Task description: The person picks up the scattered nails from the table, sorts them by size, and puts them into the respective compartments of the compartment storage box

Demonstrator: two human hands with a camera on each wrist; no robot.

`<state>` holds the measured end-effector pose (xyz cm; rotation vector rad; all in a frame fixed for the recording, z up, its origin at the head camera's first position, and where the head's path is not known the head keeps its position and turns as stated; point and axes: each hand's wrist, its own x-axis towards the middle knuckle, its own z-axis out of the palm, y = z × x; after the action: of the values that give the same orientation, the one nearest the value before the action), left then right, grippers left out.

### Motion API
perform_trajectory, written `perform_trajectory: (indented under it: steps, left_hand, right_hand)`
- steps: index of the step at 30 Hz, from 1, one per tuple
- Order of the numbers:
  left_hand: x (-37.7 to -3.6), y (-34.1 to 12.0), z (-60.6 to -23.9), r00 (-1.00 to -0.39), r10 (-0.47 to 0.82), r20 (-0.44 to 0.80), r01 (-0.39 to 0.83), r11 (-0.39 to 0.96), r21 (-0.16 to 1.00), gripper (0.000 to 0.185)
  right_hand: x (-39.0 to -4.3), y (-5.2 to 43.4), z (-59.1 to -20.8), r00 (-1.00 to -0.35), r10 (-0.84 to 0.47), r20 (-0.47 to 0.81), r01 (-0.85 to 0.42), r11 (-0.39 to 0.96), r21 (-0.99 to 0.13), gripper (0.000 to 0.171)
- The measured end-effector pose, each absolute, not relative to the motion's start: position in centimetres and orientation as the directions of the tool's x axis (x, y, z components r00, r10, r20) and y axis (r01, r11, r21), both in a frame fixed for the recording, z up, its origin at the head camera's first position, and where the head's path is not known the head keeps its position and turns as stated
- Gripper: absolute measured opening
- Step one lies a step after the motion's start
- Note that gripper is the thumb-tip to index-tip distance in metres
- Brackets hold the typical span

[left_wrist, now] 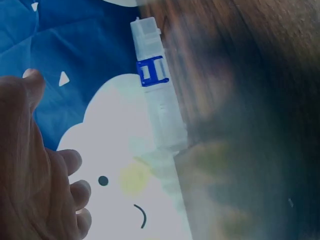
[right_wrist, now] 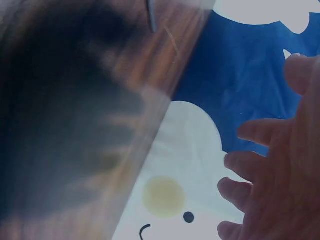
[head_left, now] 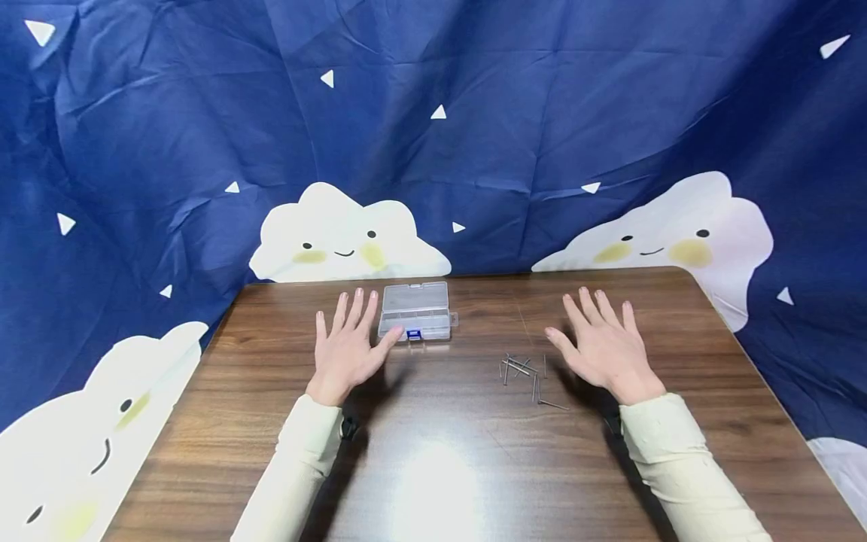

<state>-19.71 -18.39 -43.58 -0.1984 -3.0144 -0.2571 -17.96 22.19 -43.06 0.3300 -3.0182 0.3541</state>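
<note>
My left hand (head_left: 346, 350) is spread palm down over the table, fingers straight and holding nothing. Its thumb overlaps the front left corner of a clear plastic box (head_left: 433, 328) in the head view. The lid (head_left: 415, 298) of that box is raised at the back, and a blue latch (head_left: 414, 335) marks its front; the left wrist view shows the latch (left_wrist: 153, 71) too. My right hand (head_left: 607, 352) is likewise spread, with nothing in it. Several thin metal nails (head_left: 518, 366) lie loosely scattered to the left of it.
The brown wood-grain table (head_left: 447, 391) reaches back to a blue cloth (head_left: 488, 135) printed with white clouds and triangles. Bright light reflects off the table between the forearms. Dividers show inside the box.
</note>
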Motion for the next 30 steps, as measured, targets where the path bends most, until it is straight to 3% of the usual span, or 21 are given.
perform_trajectory:
  steps: [12, 14, 18, 23, 30]
  left_hand:
    - [-20.3, -18.2, -43.3, -0.973, 0.123, 0.195, 0.159, 0.970, 0.183, 0.097]
    - [-20.7, -18.2, -43.4, -0.962, 0.127, 0.243, 0.190, 0.949, 0.254, 0.101]
    - [-21.4, -18.4, -43.9, -0.938, 0.110, 0.330, 0.274, 0.817, 0.507, 0.111]
    - [-22.4, -18.7, -45.0, -0.957, 0.018, 0.291, 0.247, 0.578, 0.778, 0.111]
    - [-24.0, -19.0, -47.4, -0.976, -0.075, 0.202, 0.166, 0.334, 0.928, 0.113]
  right_hand:
    - [-18.6, 22.8, -42.9, -0.965, -0.198, 0.173, -0.240, 0.932, -0.271, 0.074]
    - [-18.8, 22.9, -42.8, -0.961, -0.206, 0.184, -0.252, 0.926, -0.280, 0.074]
    - [-18.8, 23.0, -42.9, -0.957, -0.231, 0.176, -0.277, 0.910, -0.310, 0.073]
    - [-18.5, 23.0, -43.4, -0.956, -0.226, 0.188, -0.284, 0.873, -0.396, 0.067]
    - [-18.1, 23.1, -44.1, -0.949, -0.224, 0.220, -0.304, 0.832, -0.463, 0.057]
